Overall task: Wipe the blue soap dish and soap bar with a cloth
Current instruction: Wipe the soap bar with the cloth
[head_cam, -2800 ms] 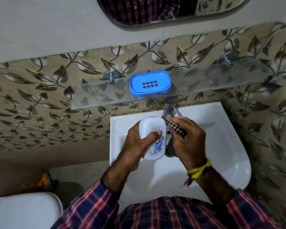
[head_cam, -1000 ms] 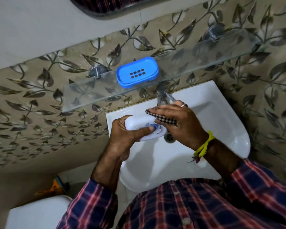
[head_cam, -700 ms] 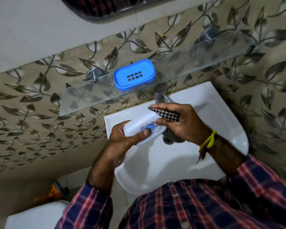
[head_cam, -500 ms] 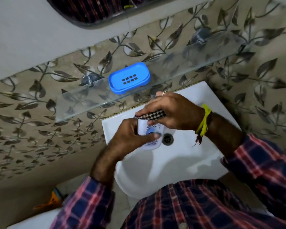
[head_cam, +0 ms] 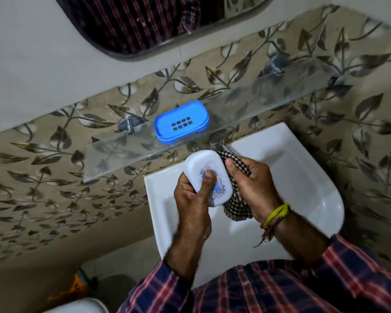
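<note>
Cloth (head_cam: 236, 195) now sits beside the soap bar (head_cam: 209, 175), gripped by the right hand (head_cam: 253, 188); the left hand (head_cam: 191, 199) still grips the bar at mid-frame.

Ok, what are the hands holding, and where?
Left hand grips the white soap bar at its near-left end, thumb on top. Right hand grips the bunched checked cloth.

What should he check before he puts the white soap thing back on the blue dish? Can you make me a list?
1. Left hand grips the white soap piece: ok.
2. Right hand holds the checked cloth against its side: ok.
3. Blue soap dish has nothing in it: ok.
4. Dish sits flat on the glass shelf: ok.
5. Soap piece wiped underneath: cannot tell.
6. Dish already wiped: cannot tell.
</note>
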Demonstrator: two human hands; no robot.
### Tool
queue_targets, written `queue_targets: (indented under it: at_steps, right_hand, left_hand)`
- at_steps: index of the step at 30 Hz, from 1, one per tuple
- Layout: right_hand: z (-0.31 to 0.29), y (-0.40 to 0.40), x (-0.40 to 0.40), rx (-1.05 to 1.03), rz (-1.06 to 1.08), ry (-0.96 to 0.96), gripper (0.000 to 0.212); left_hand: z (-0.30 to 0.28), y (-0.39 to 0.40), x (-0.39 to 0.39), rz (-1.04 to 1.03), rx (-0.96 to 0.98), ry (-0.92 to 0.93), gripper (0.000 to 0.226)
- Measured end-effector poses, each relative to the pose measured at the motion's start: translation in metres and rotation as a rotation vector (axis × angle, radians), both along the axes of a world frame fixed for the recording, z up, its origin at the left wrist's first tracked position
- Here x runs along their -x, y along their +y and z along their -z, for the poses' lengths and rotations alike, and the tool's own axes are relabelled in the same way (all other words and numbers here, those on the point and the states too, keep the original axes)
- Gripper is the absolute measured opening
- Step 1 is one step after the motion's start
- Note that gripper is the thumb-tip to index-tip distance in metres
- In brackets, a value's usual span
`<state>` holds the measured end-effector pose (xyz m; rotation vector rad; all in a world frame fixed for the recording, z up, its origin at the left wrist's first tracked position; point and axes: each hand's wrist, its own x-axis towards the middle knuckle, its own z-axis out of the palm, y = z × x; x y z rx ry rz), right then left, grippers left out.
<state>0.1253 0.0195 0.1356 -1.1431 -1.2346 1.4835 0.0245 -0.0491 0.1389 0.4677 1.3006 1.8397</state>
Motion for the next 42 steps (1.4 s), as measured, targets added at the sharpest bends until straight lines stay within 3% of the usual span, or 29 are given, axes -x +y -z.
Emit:
queue_targets:
  at_steps: [5,9,13,18,22,24,26,30,35,36,38,40,42]
  right_hand:
    - [0.003,-0.010,-0.001,0.284,0.074,0.114,0.019]
    - [0.000,-0.015,-0.003,0.531,0.033,0.282,0.025]
    - [0.002,-0.013,-0.015,0.526,-0.032,0.185,0.025]
    - [0.018,-0.014,-0.028,0.589,-0.014,0.012,0.018]
    - [0.036,-0.020,-0.015,0.638,0.017,-0.066,0.020]
    - [0.043,-0.027,0.004,0.667,0.012,-0.045,0.020]
    - [0.048,-0.032,0.029,0.681,-0.004,-0.016,0.022]
    - [0.051,-0.027,0.093,0.638,-0.056,0.001,0.024]
    - [0.057,-0.004,0.175,0.597,-0.074,0.214,0.024]
    - [0.067,0.002,0.182,0.548,-0.068,0.163,0.017]
    - [0.086,0.013,0.183,0.461,-0.065,-0.139,0.010]
    - [0.101,0.018,0.175,0.366,-0.020,-0.403,0.021]
    - [0.109,0.018,0.168,0.304,0.019,-0.483,0.038]
  left_hand:
    - [0.005,0.014,-0.005,-0.141,-0.054,-0.023,0.042]
    - [0.012,0.017,-0.008,-0.132,-0.096,-0.036,0.030]
    - [0.020,0.008,0.004,-0.202,-0.043,0.062,0.040]
    - [0.043,-0.026,0.040,-0.470,0.078,0.125,0.025]
    - [0.061,-0.071,0.057,-0.568,0.170,0.142,0.016]
    - [0.067,-0.091,0.060,-0.640,0.208,0.116,0.016]
    - [0.068,-0.108,0.065,-0.699,0.231,0.096,0.032]
    - [0.067,-0.131,0.082,-0.671,0.240,0.076,0.051]
    - [0.056,-0.128,0.108,-0.571,0.183,-0.058,0.035]
    - [0.056,-0.126,0.114,-0.564,0.174,-0.069,0.031]
    - [0.056,-0.123,0.122,-0.556,0.155,-0.095,0.029]
    - [0.058,-0.120,0.127,-0.554,0.150,-0.126,0.022]
    - [0.060,-0.118,0.131,-0.541,0.150,-0.152,0.011]
